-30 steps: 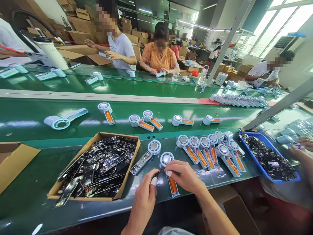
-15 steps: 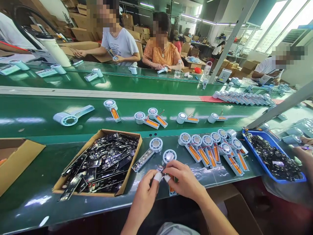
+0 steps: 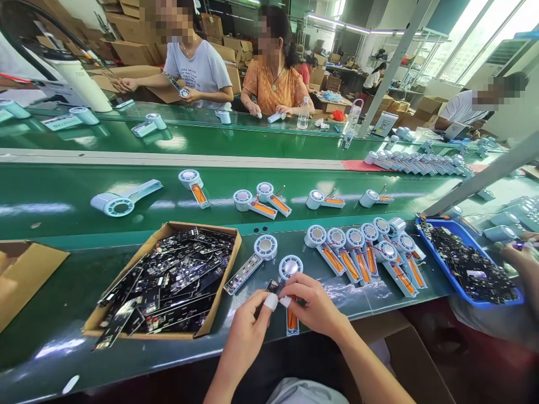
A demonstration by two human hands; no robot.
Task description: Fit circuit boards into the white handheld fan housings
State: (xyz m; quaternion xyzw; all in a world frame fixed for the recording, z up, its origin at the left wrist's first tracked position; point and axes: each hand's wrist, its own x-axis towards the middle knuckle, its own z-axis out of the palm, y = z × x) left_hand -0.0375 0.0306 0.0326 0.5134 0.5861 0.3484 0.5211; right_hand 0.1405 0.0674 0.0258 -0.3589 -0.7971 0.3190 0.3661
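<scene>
My left hand (image 3: 249, 321) pinches a small dark circuit board (image 3: 272, 286) between a white-covered thumb and the fingers. Close against it, my right hand (image 3: 312, 303) has its thumb and fingertips pressed together; whatever is between them is too small to make out. Its thumb also wears a white cover. Beneath the hands lies a light-blue handheld fan (image 3: 290, 268), with an orange battery (image 3: 292, 321) showing in its handle; my right hand hides part of it. Left of this lies another fan (image 3: 265, 247), a board fitted along its handle.
A cardboard box (image 3: 236, 258) of circuit boards stands at left, a blue tray (image 3: 471, 252) of dark boards at right. Several opened fans (image 3: 353, 240) are grouped right of my hands. More fans lie on the green conveyor belt (image 3: 227, 188). A co-worker's hand (image 3: 520, 255) is at far right.
My hands stay together and shift slightly, showing more of the fan's battery handle below. Across the belt, the person in orange has turned their head. The view has shifted a little.
</scene>
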